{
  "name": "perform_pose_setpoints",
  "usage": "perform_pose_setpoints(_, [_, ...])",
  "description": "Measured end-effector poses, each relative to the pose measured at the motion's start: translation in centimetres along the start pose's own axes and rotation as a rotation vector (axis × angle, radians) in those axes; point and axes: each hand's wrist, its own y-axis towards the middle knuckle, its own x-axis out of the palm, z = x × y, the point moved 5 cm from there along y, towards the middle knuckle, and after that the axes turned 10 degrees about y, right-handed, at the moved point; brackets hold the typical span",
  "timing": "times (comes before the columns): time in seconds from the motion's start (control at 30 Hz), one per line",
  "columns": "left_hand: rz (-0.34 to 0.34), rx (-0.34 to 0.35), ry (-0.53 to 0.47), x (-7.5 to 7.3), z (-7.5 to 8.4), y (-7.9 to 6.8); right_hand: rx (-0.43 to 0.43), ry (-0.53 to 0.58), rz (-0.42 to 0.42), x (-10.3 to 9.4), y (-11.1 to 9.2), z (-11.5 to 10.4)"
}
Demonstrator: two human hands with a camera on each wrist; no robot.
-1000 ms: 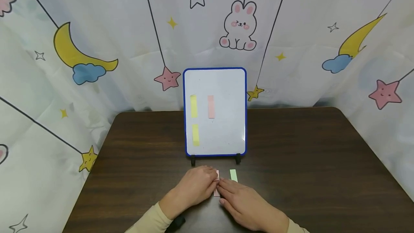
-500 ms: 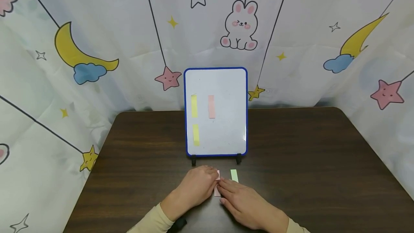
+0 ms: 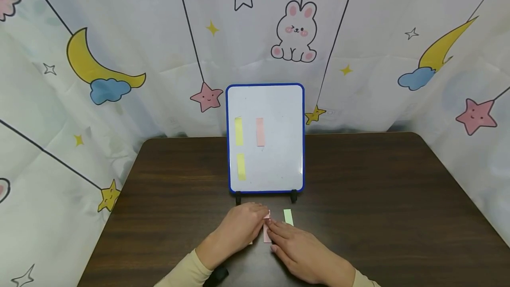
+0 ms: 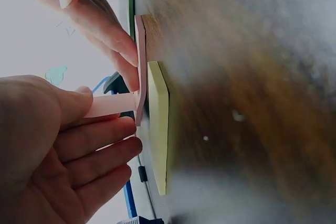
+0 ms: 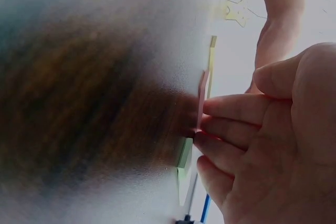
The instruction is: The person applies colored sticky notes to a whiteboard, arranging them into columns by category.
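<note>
In the left wrist view, my left hand (image 4: 68,145) pinches a pink sticky note (image 4: 111,105) between thumb and index finger. The note is bent up, its other end still against the pink sticky-note pad (image 4: 140,51) on the table. My right hand (image 3: 300,249) lays extended fingertips on that pad; the right wrist view shows its fingers (image 5: 231,109) straight and side by side. Left of the pink pad lies a yellow sticky-note pad (image 4: 159,129), mostly hidden under my left hand in the head view. A green pad (image 3: 288,216) lies to the right, partly behind my right hand.
A blue-framed whiteboard (image 3: 279,158) stands on black feet just beyond my hands. Stuck on it are two yellow notes (image 3: 239,132) and one pink note (image 3: 260,132). Behind the brown table (image 3: 378,198) hangs a patterned curtain (image 3: 159,56).
My left hand has shifted slightly up and away, showing more of the pink pad and a sliver of yellow below the hand. The right hand stays almost where it was.
</note>
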Motion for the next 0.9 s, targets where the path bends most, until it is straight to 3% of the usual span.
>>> perform_pose_setpoints(0.53, [0.138, -0.013, -0.021, -0.9, -0.6, 0.0, 0.008, 0.016, -0.008, 0.3, 0.1, 0.2])
perform_pose_setpoints(0.9, [0.153, -0.051, -0.034, -1.3, -1.0, 0.0, 0.024, 0.022, -0.036, 0.5, 0.1, 0.3])
